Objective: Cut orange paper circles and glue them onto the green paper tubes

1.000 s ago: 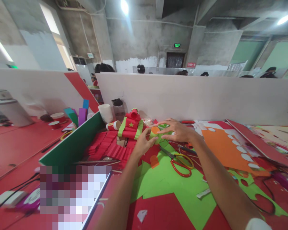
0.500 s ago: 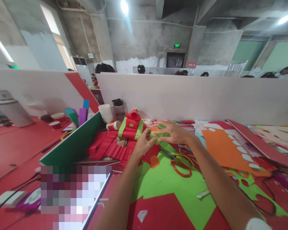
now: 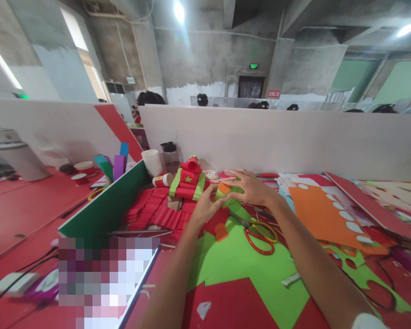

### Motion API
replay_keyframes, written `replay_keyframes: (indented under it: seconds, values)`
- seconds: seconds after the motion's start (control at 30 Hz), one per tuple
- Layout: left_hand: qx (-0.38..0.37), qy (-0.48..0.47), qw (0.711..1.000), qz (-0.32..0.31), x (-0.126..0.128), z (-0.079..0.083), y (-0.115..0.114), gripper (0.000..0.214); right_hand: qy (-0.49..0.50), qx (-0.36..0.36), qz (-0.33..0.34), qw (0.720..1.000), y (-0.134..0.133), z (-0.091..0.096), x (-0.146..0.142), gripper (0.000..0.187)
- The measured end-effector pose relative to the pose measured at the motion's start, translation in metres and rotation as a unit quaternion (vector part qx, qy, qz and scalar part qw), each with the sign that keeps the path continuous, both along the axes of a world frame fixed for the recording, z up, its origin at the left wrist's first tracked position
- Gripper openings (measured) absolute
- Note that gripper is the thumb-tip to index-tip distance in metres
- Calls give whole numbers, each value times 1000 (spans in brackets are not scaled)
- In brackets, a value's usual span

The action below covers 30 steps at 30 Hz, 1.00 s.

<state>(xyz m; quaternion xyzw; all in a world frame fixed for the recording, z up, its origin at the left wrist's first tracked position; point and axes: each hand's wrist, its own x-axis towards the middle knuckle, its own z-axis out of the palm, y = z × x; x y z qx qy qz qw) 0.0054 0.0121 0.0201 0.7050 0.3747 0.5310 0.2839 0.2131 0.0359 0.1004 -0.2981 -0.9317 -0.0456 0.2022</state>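
A small green paper piece with an orange top (image 3: 223, 188) is held in front of me, partly hidden by fingers. My left hand (image 3: 206, 204) pinches it from the left, thumb and fingers closed on its side. From the right, my right hand (image 3: 249, 186) reaches over with curved fingers that touch it. Just below lie scissors (image 3: 258, 242) with one red and one yellow handle, on a bright green sheet (image 3: 239, 269). A small orange paper disc (image 3: 221, 232) rests nearer to me. Left of my hands stands a red and green paper model (image 3: 188, 178) with a star.
Pleated red paper (image 3: 147, 205) lies beside a leaning green board (image 3: 102, 205). A lit screen (image 3: 130, 269) is at the lower left, red sheets (image 3: 233, 304) in front. Orange paper (image 3: 311, 212) lies right. Behind are a paper cup (image 3: 152, 163), a bottle (image 3: 170, 157) and a white partition (image 3: 277, 141).
The right hand's fingers have shifted slightly around the green and orange piece, showing more of its orange top. Both arms stay almost in place.
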Motion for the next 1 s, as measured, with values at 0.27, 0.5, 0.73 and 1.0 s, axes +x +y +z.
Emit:
replay_keyframes:
  seconds: [0.27,0.5,0.73,1.0]
  values:
    - [-3,-45,999,-25,0,-6,6,39,51,10,13,999,2,13,21,34]
    - [-25,-42,997,-53,7,-16,5,43,25,-73,-45,996,14,3,36,72]
    - [-29,-9,1000,5,17,-35,17,50,23,-120,-41,992,10,6,36,67]
    - [-48,-71,995,53,10,-32,19,43,124,-76,-141,979,-11,34,64,36]
